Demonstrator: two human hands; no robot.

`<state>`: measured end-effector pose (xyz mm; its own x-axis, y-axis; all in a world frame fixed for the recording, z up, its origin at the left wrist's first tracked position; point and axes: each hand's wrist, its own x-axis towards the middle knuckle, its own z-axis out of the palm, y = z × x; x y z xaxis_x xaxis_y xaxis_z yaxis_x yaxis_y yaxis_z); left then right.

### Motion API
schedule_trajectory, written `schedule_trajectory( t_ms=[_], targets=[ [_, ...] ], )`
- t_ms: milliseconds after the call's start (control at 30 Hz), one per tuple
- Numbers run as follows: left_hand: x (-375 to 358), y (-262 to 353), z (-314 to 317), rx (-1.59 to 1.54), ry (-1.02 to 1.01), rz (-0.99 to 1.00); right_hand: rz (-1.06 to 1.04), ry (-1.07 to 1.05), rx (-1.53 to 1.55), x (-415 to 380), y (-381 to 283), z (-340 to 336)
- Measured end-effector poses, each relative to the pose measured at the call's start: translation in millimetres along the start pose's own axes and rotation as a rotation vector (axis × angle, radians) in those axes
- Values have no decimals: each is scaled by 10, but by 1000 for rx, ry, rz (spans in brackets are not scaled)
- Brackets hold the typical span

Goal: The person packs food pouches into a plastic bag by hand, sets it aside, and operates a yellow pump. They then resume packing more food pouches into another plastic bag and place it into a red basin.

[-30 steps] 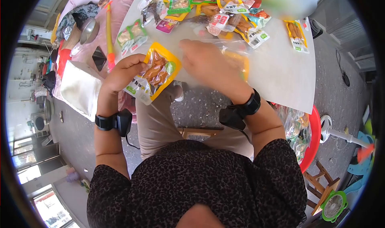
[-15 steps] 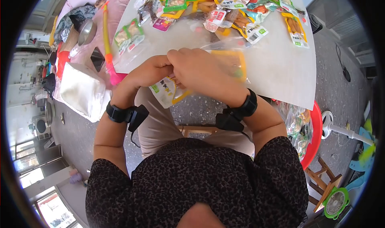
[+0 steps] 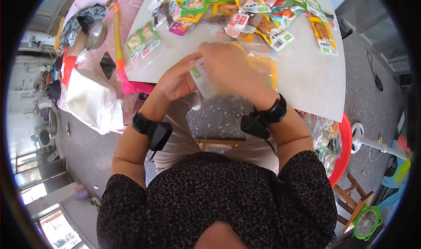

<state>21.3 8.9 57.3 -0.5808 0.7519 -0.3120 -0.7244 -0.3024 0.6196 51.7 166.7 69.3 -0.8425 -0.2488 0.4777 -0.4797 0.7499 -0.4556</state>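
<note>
At the table's near edge, my right hand [image 3: 228, 67] is closed at the top of a white and clear packet [image 3: 202, 79], which is blurred by motion. My left hand [image 3: 177, 80] is just left of it, fingers partly curled and thumb raised, with its fingertips near my right hand. Whether the left fingertips touch the packet is unclear. Behind my right hand lies a clear bag with a yellow-edged packet [image 3: 265, 69], partly hidden. A green-edged packet [image 3: 142, 40] rests on the white table [image 3: 307, 82] to the left.
Many snack packets [image 3: 237, 8] are heaped at the table's far side, with one yellow packet [image 3: 323, 34] at the right. A red tub [image 3: 346, 148] holding packets stands below right. At left are a metal bowl [image 3: 95, 36] and a yellow and pink stick [image 3: 117, 43].
My left hand has moved right and down, and its fingers have loosened. The packet between the hands has swung up and right. My right hand has shifted slightly up and right.
</note>
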Motion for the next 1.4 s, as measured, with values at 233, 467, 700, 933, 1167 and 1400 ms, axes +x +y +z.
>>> schedule_trajectory(
  t_ms=[233,467,700,933,1167,1400],
  targets=[
    [-237,-373,-119,781,324,-3,-33,-10,89,23,-57,17],
    [106,-409,132,1108,396,504,-61,36,100,-15,-109,65],
    [301,-395,163,1877,446,342,-49,74,33,1,-52,22],
    [223,-376,218,857,370,400,53,66,187,47,14,-176],
    [-78,-535,-76,991,381,591,343,9,618,94,186,-161],
    [-25,-616,-80,529,324,229,347,-45,511,120,288,-79]
  ],
)
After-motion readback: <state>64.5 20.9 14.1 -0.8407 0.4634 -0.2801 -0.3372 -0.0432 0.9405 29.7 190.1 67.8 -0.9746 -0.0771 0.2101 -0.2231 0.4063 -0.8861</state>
